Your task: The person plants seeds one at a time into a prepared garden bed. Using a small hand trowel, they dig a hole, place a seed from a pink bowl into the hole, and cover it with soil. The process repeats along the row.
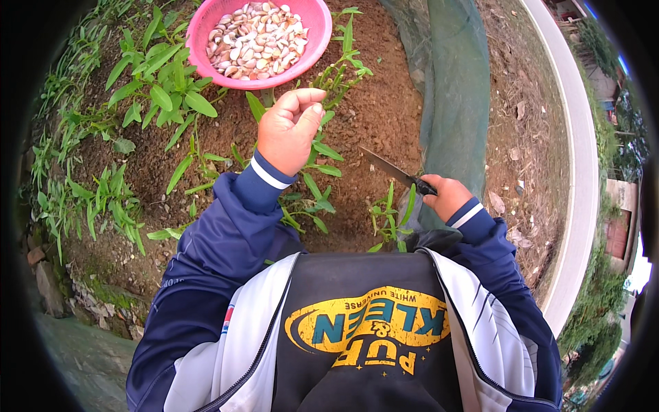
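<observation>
My right hand (448,196) grips the black handle of a knife (389,168). Its dull, soil-coloured blade points up and left over the brown soil (381,118). Just below the blade grows a small leafy plant (389,219). My left hand (293,129) is raised over green plants, fingers curled and thumb near the index finger; whether anything is inside the curl is hidden. Beyond it stands a pink plastic basin (198,54) holding many separated garlic cloves (257,41). Cut green stems (334,85) show between the left hand and the basin's right side.
Leafy plants (165,82) cover the bed's left side. Green mesh netting (455,92) runs along the right edge, with dry, littered ground (525,129) and a pale concrete strip (579,154) beyond. Stones (49,288) edge the lower left.
</observation>
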The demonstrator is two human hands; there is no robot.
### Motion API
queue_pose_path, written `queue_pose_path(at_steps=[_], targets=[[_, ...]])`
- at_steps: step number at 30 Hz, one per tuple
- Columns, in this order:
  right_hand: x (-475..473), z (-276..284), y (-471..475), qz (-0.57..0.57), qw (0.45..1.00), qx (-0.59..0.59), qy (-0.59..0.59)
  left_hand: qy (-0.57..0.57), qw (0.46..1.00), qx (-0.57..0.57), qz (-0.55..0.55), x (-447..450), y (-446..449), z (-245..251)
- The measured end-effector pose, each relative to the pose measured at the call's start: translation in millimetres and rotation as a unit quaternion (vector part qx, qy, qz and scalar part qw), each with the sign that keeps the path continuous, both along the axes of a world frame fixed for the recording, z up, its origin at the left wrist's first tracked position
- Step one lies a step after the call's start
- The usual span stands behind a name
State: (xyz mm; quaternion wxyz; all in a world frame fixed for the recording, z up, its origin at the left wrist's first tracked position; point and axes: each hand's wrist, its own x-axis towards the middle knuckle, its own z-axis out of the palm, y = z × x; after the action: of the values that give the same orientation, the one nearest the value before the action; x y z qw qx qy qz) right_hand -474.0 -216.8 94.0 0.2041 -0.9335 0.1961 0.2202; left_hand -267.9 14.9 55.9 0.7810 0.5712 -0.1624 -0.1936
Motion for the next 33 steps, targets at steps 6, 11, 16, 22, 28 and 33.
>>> queue_pose_path(at_steps=[6, 11, 16, 22, 28, 33], targets=[[-8, -25, 13, -0.010, 0.997, -0.065, 0.031, 0.021, 1.000, 0.006, 0.004, -3, 4, 10], [-7, -22, 16, -0.012, 0.998, -0.052, 0.020, -0.314, 0.936, 0.054, -0.151, -56, -2, 33], [-1, -22, 17, -0.003, 0.999, -0.046, 0.001, -0.314, 0.918, 0.089, -0.225, -84, -1, 27], [11, -35, 11, 0.018, 0.999, -0.033, -0.006, -0.316, 0.924, 0.079, -0.201, -69, 2, 34], [29, -28, 16, 0.005, 0.995, -0.065, 0.079, -0.419, 0.906, 0.032, -0.044, 20, -22, 80], [39, -28, 35, 0.035, 0.989, -0.082, 0.115, -0.263, 0.921, 0.276, 0.083, 182, -41, 62]])
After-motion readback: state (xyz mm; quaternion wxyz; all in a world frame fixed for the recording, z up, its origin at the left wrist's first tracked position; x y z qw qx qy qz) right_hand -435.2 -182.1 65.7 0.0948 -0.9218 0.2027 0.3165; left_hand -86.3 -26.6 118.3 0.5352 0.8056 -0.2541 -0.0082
